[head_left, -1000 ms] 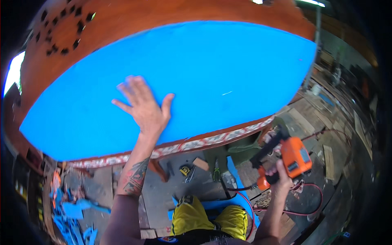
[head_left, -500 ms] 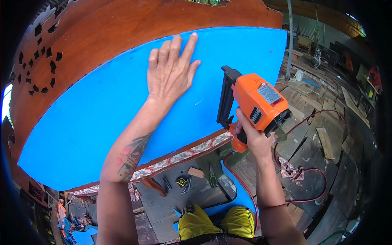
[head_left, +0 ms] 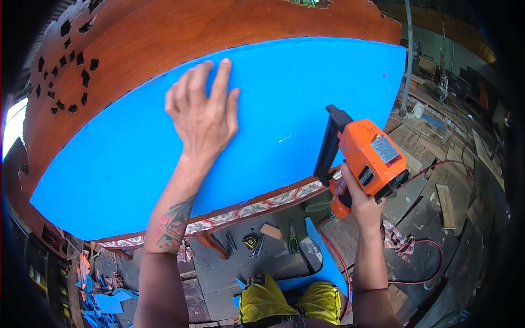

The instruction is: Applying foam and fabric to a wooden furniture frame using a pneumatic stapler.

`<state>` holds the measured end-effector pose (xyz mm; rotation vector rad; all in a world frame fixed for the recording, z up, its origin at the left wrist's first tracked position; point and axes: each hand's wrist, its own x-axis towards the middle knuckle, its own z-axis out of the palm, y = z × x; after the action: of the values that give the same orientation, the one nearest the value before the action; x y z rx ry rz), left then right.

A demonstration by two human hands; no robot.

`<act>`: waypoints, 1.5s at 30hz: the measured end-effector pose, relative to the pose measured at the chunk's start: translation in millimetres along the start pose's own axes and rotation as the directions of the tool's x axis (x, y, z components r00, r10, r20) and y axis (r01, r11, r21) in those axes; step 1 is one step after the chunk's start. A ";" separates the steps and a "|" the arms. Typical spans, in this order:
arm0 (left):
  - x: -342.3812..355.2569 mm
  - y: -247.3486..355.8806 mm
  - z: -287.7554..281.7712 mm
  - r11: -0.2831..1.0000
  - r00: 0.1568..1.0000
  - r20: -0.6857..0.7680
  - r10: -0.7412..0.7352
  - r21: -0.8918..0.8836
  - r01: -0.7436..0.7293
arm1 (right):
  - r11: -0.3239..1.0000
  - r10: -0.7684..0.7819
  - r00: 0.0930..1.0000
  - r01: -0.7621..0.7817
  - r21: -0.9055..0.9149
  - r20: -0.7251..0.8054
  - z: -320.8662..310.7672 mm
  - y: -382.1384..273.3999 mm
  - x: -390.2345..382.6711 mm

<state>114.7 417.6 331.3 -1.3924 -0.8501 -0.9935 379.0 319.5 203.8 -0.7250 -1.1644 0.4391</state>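
A large blue foam sheet (head_left: 262, 136) covers the back of a carved brown wooden panel (head_left: 142, 52). Over the foam's upper part is my left hand (head_left: 202, 112), its fingers stretched out and nothing in them. My right hand (head_left: 361, 199) is wrapped round the handle of an orange and black pneumatic stapler (head_left: 372, 156). The stapler sits to the right of my left hand, over the foam's right side, with its black magazine turned toward the foam. A short pale mark (head_left: 284, 139) shows on the foam between the two hands.
Patterned fabric (head_left: 262, 205) edges the seat below the foam. On the wooden floor lie a tape measure (head_left: 250, 242), green-handled pliers (head_left: 293, 240), a small wood block (head_left: 271, 232) and blue foam scraps (head_left: 109, 302). A red air hose (head_left: 437, 254) loops at the right.
My left hand has moved left and slightly down over the foam. My right hand has carried the stapler a little right and down. The view has shifted somewhat.
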 end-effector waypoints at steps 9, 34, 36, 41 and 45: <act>-3.9 -0.4 1.1 1.000 1.000 0.001 -0.009 -0.005 0.009 | 0.982 -0.049 0.989 0.022 0.189 0.140 85.7 -46.3 23.6; -9.0 -18.7 -0.4 0.997 1.000 0.025 0.011 -0.072 -0.010 | 0.989 -0.087 0.985 0.068 0.128 0.151 149.7 -76.5 52.7; -8.9 -18.6 0.6 0.997 1.000 0.009 0.011 -0.077 -0.011 | 0.993 -0.070 0.986 0.054 0.107 0.150 151.5 -77.6 52.5; -9.2 -18.0 2.1 0.997 1.000 0.010 -0.007 -0.077 0.007 | 0.990 -0.085 0.987 0.069 0.125 0.136 155.1 -77.7 55.5; -9.0 -19.0 1.7 0.995 1.000 0.004 -0.009 -0.098 0.009 | 0.993 -0.083 0.987 0.070 0.097 0.140 157.6 -78.3 58.8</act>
<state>93.9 421.1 330.2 -1.4746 -0.8200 -1.0521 248.2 348.3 332.2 -0.5737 -1.2945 0.4831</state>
